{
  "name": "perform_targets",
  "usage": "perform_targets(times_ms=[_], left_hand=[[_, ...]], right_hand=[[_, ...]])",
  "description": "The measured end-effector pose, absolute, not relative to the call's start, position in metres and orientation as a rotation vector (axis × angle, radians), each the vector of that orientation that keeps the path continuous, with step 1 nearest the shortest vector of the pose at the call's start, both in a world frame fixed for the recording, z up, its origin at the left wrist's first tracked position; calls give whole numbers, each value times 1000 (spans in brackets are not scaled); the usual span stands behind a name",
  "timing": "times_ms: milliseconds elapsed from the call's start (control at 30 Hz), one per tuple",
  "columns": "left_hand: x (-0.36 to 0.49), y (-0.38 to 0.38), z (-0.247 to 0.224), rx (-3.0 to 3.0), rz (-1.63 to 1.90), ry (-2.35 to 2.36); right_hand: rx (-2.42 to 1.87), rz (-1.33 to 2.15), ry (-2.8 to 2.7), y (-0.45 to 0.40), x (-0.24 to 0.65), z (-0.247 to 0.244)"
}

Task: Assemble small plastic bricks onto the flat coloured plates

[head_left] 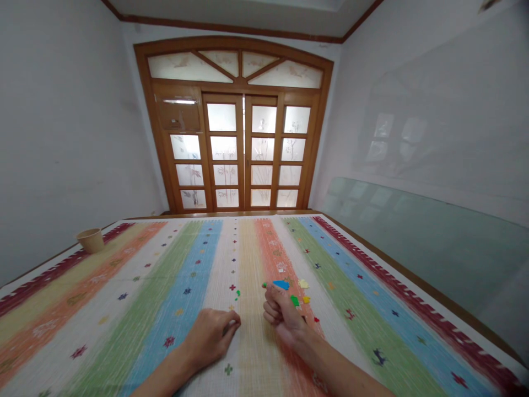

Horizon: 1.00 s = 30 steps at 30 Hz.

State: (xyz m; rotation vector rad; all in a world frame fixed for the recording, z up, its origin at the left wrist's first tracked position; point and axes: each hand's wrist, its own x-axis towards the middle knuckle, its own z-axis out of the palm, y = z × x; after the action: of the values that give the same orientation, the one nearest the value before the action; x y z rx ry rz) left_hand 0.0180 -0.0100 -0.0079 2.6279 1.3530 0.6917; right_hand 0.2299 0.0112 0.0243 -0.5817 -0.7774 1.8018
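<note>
My right hand (pixel 284 314) is closed just above the striped cloth, with a small green piece (pixel 264 285) pinched between thumb and forefinger. My left hand (pixel 212 333) rests on the cloth to the left, its fingers curled and pressed together; whether anything is in them I cannot make out. A few tiny green bits (pixel 237 295) lie between the two hands. Around my right hand are a flat blue piece (pixel 281 285), a pale cream piece (pixel 303 284), a green lump (pixel 295 300), a yellow piece (pixel 306 299) and a small red piece (pixel 316 320). Their material is unclear.
A striped tablecloth (pixel 157 309) with small printed figures covers the large table. At the far left edge stands a tan paper cup (pixel 91 241). Wooden doors with glass panes (pixel 243 149) are beyond the table, and a pale green glass panel (pixel 413 231) leans along the right wall.
</note>
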Motion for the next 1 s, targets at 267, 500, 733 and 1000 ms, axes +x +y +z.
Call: perform_targets(times_ms=[267,500,733,1000], left_hand=[[19,-10,-7,2644,702,1354],[17,-10,-9,2628,696,1343],[17,-10,-8,2628,695,1346],[17,-10,-10,2630,702,1330]], right_hand=[[-589,1789,-819,12,230,23],[-597,1744,-891,15,231,25],[-599,1653,-922,22,242,28],[-668,1376,-1116,34,261,37]])
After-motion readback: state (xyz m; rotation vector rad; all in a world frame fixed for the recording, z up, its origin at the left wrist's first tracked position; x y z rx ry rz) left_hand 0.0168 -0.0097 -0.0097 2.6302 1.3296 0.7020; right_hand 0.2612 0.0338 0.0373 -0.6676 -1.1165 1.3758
